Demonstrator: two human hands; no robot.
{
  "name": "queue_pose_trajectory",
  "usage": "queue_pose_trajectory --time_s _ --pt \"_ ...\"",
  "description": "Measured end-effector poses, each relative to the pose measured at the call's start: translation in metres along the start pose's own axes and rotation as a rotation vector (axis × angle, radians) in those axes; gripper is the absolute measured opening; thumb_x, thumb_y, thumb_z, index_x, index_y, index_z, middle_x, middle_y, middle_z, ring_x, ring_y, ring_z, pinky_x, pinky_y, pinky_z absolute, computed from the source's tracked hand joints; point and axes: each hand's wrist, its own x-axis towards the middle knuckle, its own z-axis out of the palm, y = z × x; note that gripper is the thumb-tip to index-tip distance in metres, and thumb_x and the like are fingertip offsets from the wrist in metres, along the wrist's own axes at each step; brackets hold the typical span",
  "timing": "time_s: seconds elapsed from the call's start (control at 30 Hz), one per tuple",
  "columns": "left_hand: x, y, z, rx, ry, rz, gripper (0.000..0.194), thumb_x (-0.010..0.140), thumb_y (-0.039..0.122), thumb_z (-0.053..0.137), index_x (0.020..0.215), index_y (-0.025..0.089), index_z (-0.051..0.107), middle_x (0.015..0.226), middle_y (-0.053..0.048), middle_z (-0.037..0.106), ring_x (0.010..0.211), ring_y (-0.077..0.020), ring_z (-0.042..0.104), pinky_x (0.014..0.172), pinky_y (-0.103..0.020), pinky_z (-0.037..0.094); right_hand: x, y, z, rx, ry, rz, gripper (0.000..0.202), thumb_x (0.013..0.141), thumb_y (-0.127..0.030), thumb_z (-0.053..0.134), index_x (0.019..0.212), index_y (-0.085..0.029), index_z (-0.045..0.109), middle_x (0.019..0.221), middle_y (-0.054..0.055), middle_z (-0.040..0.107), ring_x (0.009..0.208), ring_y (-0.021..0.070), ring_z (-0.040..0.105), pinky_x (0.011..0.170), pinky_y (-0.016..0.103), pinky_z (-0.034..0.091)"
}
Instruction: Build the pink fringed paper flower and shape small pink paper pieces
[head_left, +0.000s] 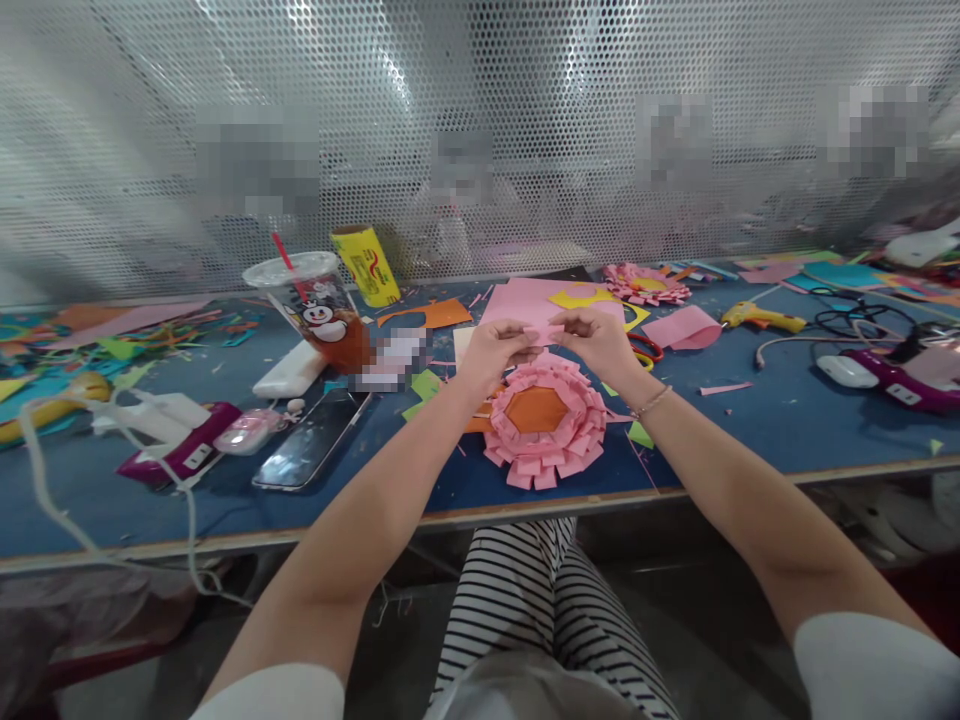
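1. Blue tabletop [780, 430] runs across my view beneath a perforated metal screen [525, 120], with coloured paper scraps on both sides.

2. From my remote seat, I see the left hand [491, 352] pinching one end of a small pink strip [543, 334], fingertips closed on it. The right hand [604, 340] pinches the other end, so both are clamped on the same piece. I judge that this two-ended grip keeps such limp paper taut and under control; the exact fold between the fingers is too small for me to read.

3. Just nearer than the hands, between the forearms, a pink paper flower [544, 468] lies face up, its orange centre [536, 410] showing. Set there, I reckon, it is within easy reach of both hands.

4. Beyond the hands lies a pink sheet [514, 295]. Red-and-yellow scissors [648, 350] sit just beside the right hand, partly hidden, and a yellow glue gun [765, 318] rests farther right, probably kept handy on that side.

5. Over to the left, a phone [307, 440] and a drink cup [322, 320] stand apart from the flower, which likely spares the paper any spill.
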Motion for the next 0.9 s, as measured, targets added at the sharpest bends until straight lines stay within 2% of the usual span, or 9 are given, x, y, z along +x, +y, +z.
queue_pose_trajectory --time_s 0.37,0.63,0.77,0.9 --pt "0.0019 -0.0039 -0.0020 0.013 0.002 0.035 0.027 0.058 0.021 0.074 0.079 0.011 0.062 0.069 -0.002 0.064 0.062 -0.0127 0.065 0.062 -0.024 0.053 0.0006 0.0028 -0.0005 0.032 -0.008 0.028 0.026 0.062 -0.028 0.069 0.085 -0.016 0.064 0.078 0.004 0.066 0.072 0.0154 0.062 0.069 0.030 0.052" --pt "0.0007 -0.0034 -0.0008 0.150 -0.010 0.079 0.033 0.059 0.032 0.073 0.081 0.011 0.062 0.071 -0.006 0.066 0.062 -0.0151 0.065 0.064 -0.028 0.054 0.0008 0.0036 0.0003 -0.125 -0.033 -0.036 0.023 0.068 -0.030 0.065 0.087 -0.016 0.065 0.087 0.006 0.067 0.078 0.0163 0.061 0.073 0.031 0.049" --pt "-0.0016 -0.0027 0.0017 0.192 -0.043 0.106 0.034 0.058 0.034 0.073 0.080 0.011 0.063 0.068 -0.005 0.066 0.061 -0.0151 0.065 0.064 -0.029 0.053 -0.0013 0.0003 0.0024 -0.167 -0.087 -0.065 0.023 0.071 -0.036 0.062 0.083 -0.016 0.067 0.083 0.005 0.067 0.074 0.0159 0.059 0.068 0.029 0.047" --pt "-0.0033 -0.0017 0.0031 0.222 -0.054 0.117 0.033 0.057 0.035 0.074 0.077 0.011 0.062 0.069 -0.005 0.066 0.061 -0.0141 0.064 0.062 -0.027 0.053 -0.0030 -0.0026 0.0028 -0.186 -0.088 -0.054 0.020 0.073 -0.033 0.060 0.079 -0.015 0.066 0.075 0.004 0.065 0.066 0.0134 0.056 0.060 0.026 0.043"
